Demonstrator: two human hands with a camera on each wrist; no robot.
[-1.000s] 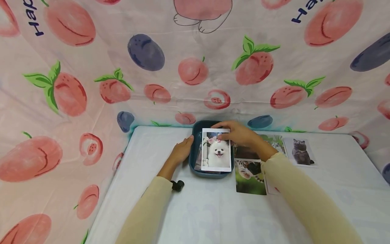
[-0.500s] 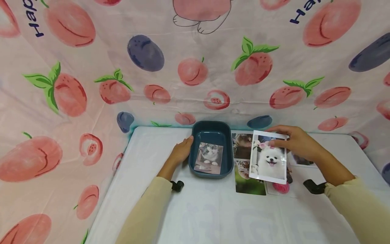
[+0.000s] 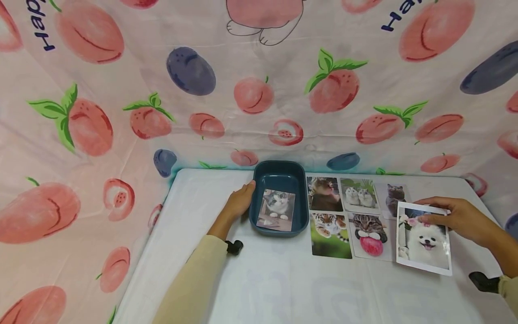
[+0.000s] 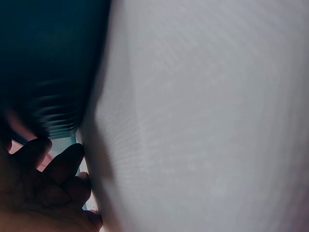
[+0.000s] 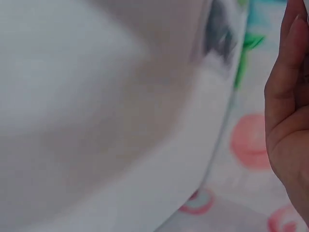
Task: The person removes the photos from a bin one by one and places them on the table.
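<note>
My right hand (image 3: 465,220) pinches a photo card of a fluffy white dog (image 3: 426,245) by its upper right part, over the right end of the card rows. In the right wrist view, the fingers (image 5: 285,96) show at the right edge. My left hand (image 3: 240,199) holds the left side of a dark blue plastic tray (image 3: 279,167), thumb by the rim; in the left wrist view its curled fingers (image 4: 65,166) are next to the tray's ribbed wall. One card with a grey and white kitten (image 3: 277,209) lies inside the tray.
Right of the tray, cards lie in two rows: a dark brown one (image 3: 325,194), two white animals (image 3: 359,195), a grey cat (image 3: 393,194), a tiger cub (image 3: 332,236) and a tabby with a pink ball (image 3: 371,236). A fruit-print cloth (image 3: 226,103) hangs behind the white table (image 3: 283,279).
My right hand has lifted the dog card out of the tray and carried it right, past the other cards, uncovering the kitten card. My left hand has stayed at the tray.
</note>
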